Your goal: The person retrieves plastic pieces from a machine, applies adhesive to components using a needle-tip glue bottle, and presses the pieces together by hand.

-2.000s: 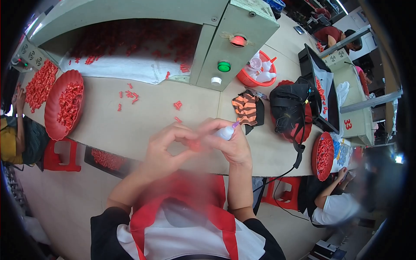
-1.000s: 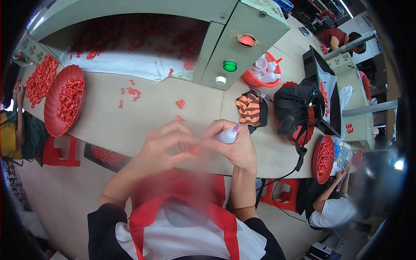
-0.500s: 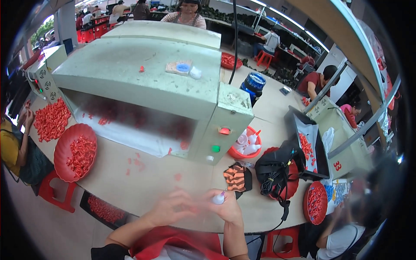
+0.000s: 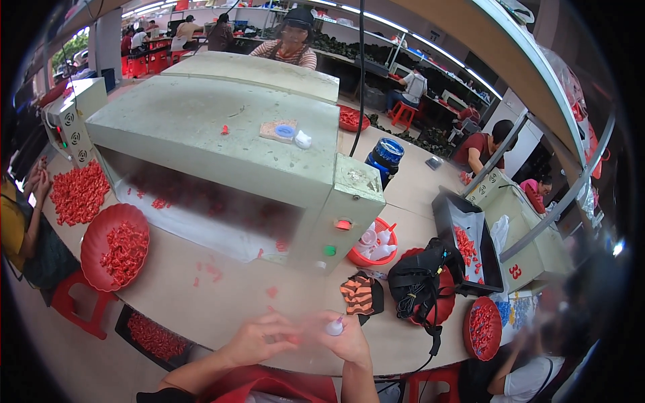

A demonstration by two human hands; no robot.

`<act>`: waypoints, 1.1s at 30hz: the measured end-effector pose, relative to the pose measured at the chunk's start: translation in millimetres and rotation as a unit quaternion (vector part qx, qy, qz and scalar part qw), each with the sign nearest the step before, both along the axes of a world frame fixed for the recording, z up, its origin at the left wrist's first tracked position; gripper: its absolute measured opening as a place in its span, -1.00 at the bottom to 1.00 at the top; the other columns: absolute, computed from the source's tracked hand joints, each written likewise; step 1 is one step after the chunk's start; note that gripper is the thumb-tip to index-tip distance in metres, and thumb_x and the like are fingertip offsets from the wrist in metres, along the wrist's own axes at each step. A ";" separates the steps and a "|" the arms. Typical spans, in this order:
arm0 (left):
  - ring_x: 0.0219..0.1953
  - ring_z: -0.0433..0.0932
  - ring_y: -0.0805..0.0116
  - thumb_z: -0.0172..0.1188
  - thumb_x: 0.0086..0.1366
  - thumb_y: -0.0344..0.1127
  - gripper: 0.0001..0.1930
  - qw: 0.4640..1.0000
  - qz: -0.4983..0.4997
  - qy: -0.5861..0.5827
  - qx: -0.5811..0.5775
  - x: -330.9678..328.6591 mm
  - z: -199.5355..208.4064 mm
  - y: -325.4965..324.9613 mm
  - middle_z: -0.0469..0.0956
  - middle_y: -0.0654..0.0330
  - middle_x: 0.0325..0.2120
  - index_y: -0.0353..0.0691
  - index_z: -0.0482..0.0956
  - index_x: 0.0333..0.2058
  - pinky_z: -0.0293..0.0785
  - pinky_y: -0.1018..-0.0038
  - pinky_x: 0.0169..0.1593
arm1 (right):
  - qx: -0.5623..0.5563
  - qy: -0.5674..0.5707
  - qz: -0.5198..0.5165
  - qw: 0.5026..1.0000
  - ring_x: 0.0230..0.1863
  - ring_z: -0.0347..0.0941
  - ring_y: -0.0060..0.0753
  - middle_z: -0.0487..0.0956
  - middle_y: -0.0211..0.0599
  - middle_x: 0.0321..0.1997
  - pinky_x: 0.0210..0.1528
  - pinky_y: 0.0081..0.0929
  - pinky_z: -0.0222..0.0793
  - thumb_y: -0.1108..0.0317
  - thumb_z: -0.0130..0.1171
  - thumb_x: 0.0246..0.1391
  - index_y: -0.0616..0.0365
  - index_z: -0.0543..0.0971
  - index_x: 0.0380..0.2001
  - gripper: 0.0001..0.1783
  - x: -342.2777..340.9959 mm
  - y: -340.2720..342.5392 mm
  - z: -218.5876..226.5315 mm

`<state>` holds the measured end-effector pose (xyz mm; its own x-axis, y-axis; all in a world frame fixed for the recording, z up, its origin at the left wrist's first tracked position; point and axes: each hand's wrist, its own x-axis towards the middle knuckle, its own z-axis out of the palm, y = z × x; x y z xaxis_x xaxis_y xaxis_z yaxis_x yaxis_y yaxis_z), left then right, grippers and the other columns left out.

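Note:
My right hand (image 4: 349, 344) is wrapped round a small white squeeze bottle (image 4: 334, 327) with a purple tip, which points up. Beside it, my left hand (image 4: 259, 341) has its fingers drawn together on a small red piece (image 4: 293, 340); a haze over this part of the picture blurs its shape. Both hands are above the near edge of the table, close together. A few loose red pieces (image 4: 271, 292) lie on the tabletop just beyond them.
A pale green conveyor machine (image 4: 222, 141) stands ahead, red pieces inside. At left is a red bowl (image 4: 91, 252) of pieces; at right, a red basket (image 4: 390, 256) of bottles, an orange-and-black cloth (image 4: 358, 293), a black bag (image 4: 423, 272) and a black tray (image 4: 494, 285). Co-workers sit on both sides.
The view has tilted up slightly, so the scene sits a little differently. My hands keep nearly the same pose, the bottle still in the right one.

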<state>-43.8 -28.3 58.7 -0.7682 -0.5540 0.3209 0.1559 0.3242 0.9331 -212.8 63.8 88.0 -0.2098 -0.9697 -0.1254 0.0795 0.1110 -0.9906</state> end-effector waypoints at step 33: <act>-0.46 0.47 0.55 0.26 -0.13 -0.64 -0.71 0.977 0.197 0.075 -0.001 -5.0 1.9 -19.8 0.46 0.21 -0.40 -0.27 0.58 -0.35 0.38 0.68 -0.47 | 0.250 0.565 -0.247 0.746 -0.46 0.50 -0.18 0.54 -0.13 -0.53 -0.33 -0.34 0.37 0.17 0.26 -0.25 0.17 0.57 -0.47 -0.69 -54.1 -14.6 -71.8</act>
